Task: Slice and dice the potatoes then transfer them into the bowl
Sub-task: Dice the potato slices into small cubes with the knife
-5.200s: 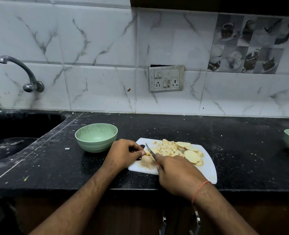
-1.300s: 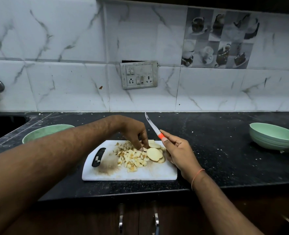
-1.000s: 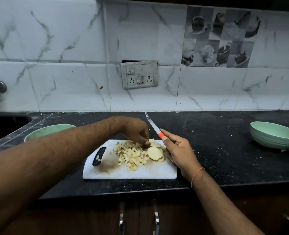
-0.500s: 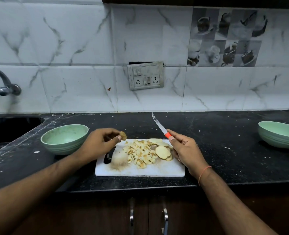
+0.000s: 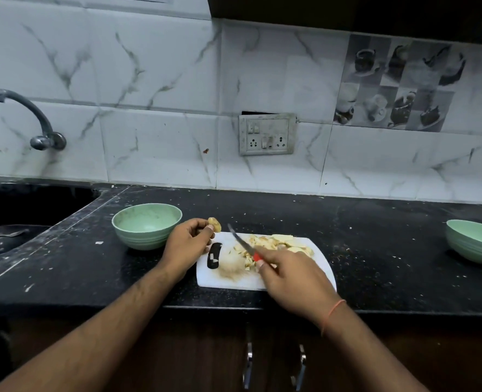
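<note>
left hand (image 5: 187, 244) pinching one potato slice (image 5: 214, 224), right hand (image 5: 292, 278) wrapped round the knife (image 5: 244, 244).

we judge the slice light, firm and wet-slick, best taken by its edges as our fingertips do now, just left of the cutting board (image 5: 323, 267). diced potato (image 5: 248, 257) and uncut slices (image 5: 283, 239) lie on the board; the green bowl (image 5: 146, 232) waits near left, another bowl (image 5: 473, 240) far right.

Your right hand (image 5: 289, 275) is hiding the knife (image 5: 241, 244) handle and some diced potato (image 5: 265, 244). The frame edge is cutting off the far-right bowl (image 5: 474, 241).
</note>
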A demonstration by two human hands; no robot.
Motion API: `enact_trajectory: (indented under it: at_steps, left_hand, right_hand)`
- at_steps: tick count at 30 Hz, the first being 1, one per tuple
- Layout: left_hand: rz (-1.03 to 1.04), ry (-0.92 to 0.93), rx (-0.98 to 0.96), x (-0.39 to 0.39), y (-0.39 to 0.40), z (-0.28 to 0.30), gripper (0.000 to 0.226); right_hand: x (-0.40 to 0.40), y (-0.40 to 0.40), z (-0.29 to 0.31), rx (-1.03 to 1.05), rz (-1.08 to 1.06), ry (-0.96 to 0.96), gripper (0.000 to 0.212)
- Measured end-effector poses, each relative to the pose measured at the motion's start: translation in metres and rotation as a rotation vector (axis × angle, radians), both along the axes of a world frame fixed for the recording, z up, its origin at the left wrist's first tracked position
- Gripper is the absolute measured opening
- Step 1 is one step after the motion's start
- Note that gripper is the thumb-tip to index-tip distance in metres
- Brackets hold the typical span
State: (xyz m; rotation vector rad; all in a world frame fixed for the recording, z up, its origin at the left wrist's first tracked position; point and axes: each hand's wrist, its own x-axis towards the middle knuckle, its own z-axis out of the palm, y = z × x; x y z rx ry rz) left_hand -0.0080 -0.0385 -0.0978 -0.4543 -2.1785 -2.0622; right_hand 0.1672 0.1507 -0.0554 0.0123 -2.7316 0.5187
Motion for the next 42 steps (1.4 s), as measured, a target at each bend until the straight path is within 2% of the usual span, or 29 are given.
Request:
enact_trajectory:
  at_steps: [4,6,9,15,19,23,31,36,42]
  left_hand:
    - [0.015,0.080,-0.076,0.003,-0.003,-0.001,0.014]
    - [0.027,0.136,-0.181,0.004,-0.006,-0.004,0.014]
    - [0.049,0.217,-0.446,0.006,-0.007,-0.008,0.016]
    - [0.044,0.351,-0.712,0.016,-0.005,-0.002,0.027]
    - [0.003,0.273,-0.700,0.013,-0.004,-0.002,0.043]
    - [-0.025,0.185,-0.609,0.005,-0.006,-0.004,0.026]
    - [-0.081,0.191,-0.651,-0.001,-0.007,-0.007,0.038]
    - [-0.091,0.220,-0.634,-0.005,-0.007,-0.011,0.026]
    - [-0.115,0.233,-0.643,-0.011,-0.009,-0.013,0.024]
  right_hand:
    - [0.004,-0.042,0.002,0.211,-0.026,-0.102,0.032]
    - [0.003,-0.047,-0.001,0.270,-0.074,-0.120,0.037]
    - [-0.001,-0.044,-0.007,0.303,-0.179,-0.112,0.041]
    - [-0.003,-0.040,-0.011,0.287,-0.238,-0.091,0.043]
    - [-0.003,-0.042,-0.009,0.246,-0.220,-0.061,0.039]
    - [-0.003,-0.044,-0.006,0.193,-0.208,-0.026,0.031]
    - [-0.008,-0.054,-0.006,0.165,-0.180,-0.034,0.027]
    - [-0.016,-0.058,-0.008,0.157,-0.182,-0.045,0.028]
    - [-0.025,-0.062,-0.009,0.190,-0.174,-0.060,0.028]
